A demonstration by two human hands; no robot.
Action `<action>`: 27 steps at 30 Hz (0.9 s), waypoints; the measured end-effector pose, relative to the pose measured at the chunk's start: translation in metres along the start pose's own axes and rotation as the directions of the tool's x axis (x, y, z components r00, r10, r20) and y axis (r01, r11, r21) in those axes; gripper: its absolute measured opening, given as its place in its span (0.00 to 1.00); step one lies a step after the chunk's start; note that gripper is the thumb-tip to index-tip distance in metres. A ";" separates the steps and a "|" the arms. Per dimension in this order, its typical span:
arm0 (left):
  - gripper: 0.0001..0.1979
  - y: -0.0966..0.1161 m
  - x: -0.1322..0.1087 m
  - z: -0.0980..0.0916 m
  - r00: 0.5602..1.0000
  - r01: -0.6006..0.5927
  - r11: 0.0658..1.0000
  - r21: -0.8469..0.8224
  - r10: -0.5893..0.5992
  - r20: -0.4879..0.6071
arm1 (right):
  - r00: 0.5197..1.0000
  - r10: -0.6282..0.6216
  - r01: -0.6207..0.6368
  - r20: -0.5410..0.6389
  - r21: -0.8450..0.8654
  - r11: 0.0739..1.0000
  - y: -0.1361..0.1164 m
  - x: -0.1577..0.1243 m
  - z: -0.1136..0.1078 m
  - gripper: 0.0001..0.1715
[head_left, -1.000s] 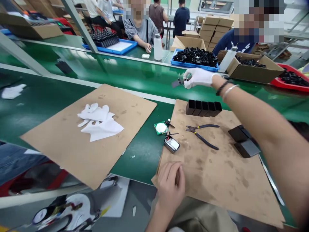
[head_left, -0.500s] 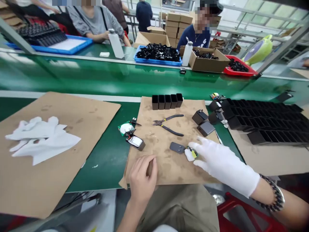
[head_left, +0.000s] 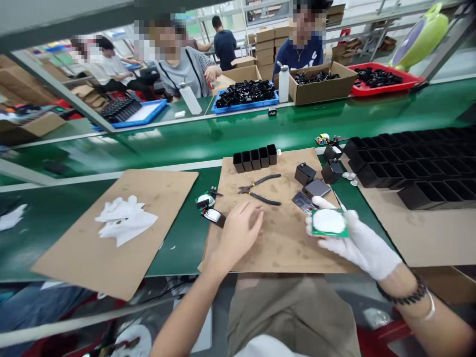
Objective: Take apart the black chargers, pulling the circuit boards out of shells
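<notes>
My right hand (head_left: pixel 357 243), in a white glove, is closed on a green circuit board (head_left: pixel 329 223) with a large white pad on its face. A dark plastic plate (head_left: pixel 303 202) shows just beyond its fingertips. My bare left hand (head_left: pixel 241 230) hovers over the cardboard sheet (head_left: pixel 278 253), fingers loosely bent, thumb apart, with nothing visible in it. Cutting pliers (head_left: pixel 260 189) with black and yellow handles lie just beyond it. To its left rest a small black case (head_left: pixel 214 216) with a white-topped part inside and another round green board (head_left: pixel 206 200).
Several black open cases (head_left: pixel 255 158) stand in a row at the back. More black cases (head_left: pixel 420 196) fill the right side. Black closed units (head_left: pixel 305 173) sit near my right hand. White gloves (head_left: pixel 126 218) lie on the left cardboard. Across the bench are co-workers, bins and bottles.
My right hand has picked up the circuit board from the cardboard and turned its white pad toward me. My left hand has moved forward and right. The camera view has tilted and shifted.
</notes>
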State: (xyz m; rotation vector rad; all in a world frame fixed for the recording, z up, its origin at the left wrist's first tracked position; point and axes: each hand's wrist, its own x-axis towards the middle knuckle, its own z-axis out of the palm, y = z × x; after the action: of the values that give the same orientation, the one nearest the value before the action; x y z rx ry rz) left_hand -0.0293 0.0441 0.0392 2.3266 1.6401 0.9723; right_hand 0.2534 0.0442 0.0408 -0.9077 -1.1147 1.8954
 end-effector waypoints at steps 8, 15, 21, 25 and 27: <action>0.32 -0.029 0.157 -0.014 0.931 -0.036 0.939 0.341 -0.093 0.354 | 0.969 -0.030 0.145 -0.244 0.469 0.871 0.051 -0.029 0.037 0.35; 0.33 -0.041 0.228 0.032 0.878 -0.035 0.958 0.284 -0.106 0.467 | 0.990 -0.045 0.118 -0.134 0.609 0.785 0.064 -0.026 0.060 0.28; 0.27 0.005 0.193 0.006 0.948 -0.081 0.984 0.157 0.027 0.318 | 0.977 -0.100 0.190 -0.189 0.552 0.812 0.065 -0.038 0.030 0.22; 0.27 0.039 0.110 -0.023 0.905 0.011 0.961 -0.275 0.108 0.412 | 0.948 -0.069 0.245 -0.309 0.576 0.780 0.059 -0.033 0.022 0.21; 0.24 0.046 0.061 -0.018 0.888 0.135 0.906 -0.401 0.068 0.454 | 0.929 -0.075 0.280 -0.363 0.553 0.785 0.057 -0.028 0.023 0.20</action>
State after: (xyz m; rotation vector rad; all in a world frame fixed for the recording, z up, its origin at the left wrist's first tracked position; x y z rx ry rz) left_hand 0.0086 0.0750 0.1002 2.0152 1.1415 0.6175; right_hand 0.2333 -0.0078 0.0029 -0.6769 -0.3376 1.6964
